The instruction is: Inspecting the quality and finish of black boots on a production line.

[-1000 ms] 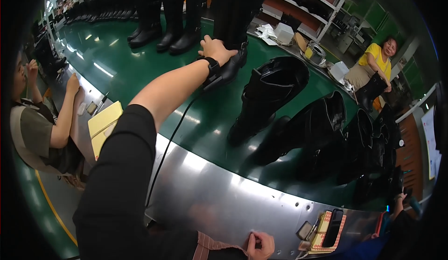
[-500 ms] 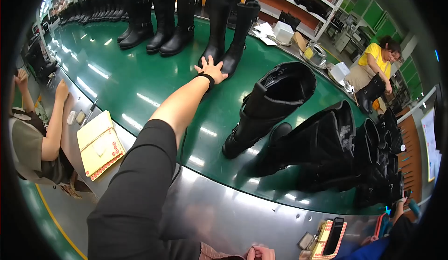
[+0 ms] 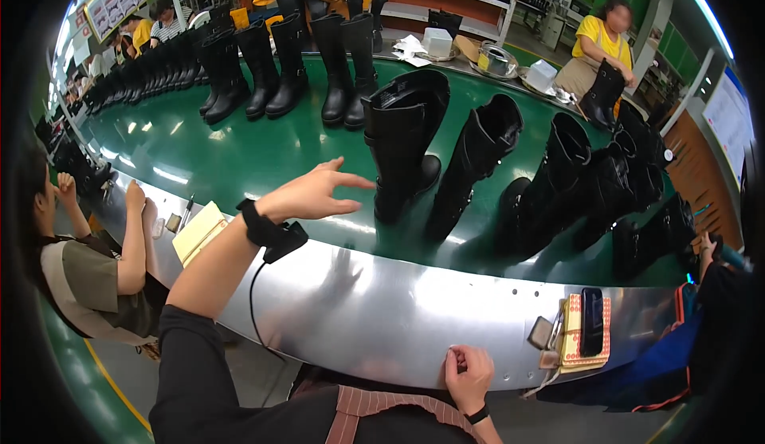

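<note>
My left hand point(image 3: 315, 193) reaches over the near edge of the green work surface with its fingers spread and nothing in it. Its fingertips point at a tall black boot point(image 3: 396, 137), close beside it; I cannot tell whether they touch. A black strap with a small dark device point(image 3: 275, 235) sits on that wrist, and a cable hangs from it. Down at the metal edge, my right hand point(image 3: 470, 376) is curled closed, with nothing visible in the fingers. Right of the first boot stands another black boot point(image 3: 476, 153), leaning. Further back, a pair of black boots point(image 3: 336, 85) stands upright.
More boots point(image 3: 550, 181) crowd the right side, and a long row point(image 3: 159, 69) recedes left. A metal ledge point(image 3: 382, 300) borders the green surface point(image 3: 263, 145). A phone point(image 3: 591, 320) lies on a yellow-and-red pad at right. Co-workers sit at left point(image 3: 96, 277) and stand opposite.
My left hand has drawn back from the far pair of boots to beside a nearer boot. The view has tilted upward and shows more of my right hand.
</note>
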The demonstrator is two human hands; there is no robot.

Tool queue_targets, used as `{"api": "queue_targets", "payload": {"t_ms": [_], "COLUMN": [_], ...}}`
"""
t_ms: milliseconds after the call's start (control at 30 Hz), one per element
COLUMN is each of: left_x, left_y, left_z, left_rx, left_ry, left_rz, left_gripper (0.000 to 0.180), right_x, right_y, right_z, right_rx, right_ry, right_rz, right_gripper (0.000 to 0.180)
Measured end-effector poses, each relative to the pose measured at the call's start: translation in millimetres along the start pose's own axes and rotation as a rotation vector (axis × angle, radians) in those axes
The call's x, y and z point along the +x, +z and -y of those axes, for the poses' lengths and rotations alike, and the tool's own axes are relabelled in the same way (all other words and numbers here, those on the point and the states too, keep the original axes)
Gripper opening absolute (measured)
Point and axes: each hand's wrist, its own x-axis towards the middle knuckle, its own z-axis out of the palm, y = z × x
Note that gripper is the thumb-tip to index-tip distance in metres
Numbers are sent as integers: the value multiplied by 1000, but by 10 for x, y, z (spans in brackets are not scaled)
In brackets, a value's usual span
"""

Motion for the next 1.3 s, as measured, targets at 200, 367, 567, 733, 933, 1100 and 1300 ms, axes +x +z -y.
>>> {"api": "queue_targets", "payload": {"t_ms": [200,367,567,733,933,1100,1300], "left_x": [598,1139,1139,714,159,-14,-102], "left_y": [786,1123,976,464,-226,-156,-30], "left_z": [-735,-1104,-501,225,956,1671,1973], "left_rx": [-27,-210,-233,-3,103,46,66], "left_ry": [-53,-221,-125,-160,-264,-389,-495], "left_rz": [-475,-603,-844,-1055,-1197,-1169,-1164], "left_gripper": [96,87,36,41,37,43,58], "right_x": [-2,-43,-58,-65,-45,-29,-29], "right_y": [-25,-7,0,17,4,-5,1], "right_z": [-1,-30,-41,-46,-32,-2,1], "right_rx": [24,16,0,37,9,1,-15], "right_ry": [-51,-65,-115,-81,-83,-53,-59], "right_rz": [-18,-39,-62,-64,-56,-50,-45], "right_gripper": [7,6,5,5,6,6,5]}}
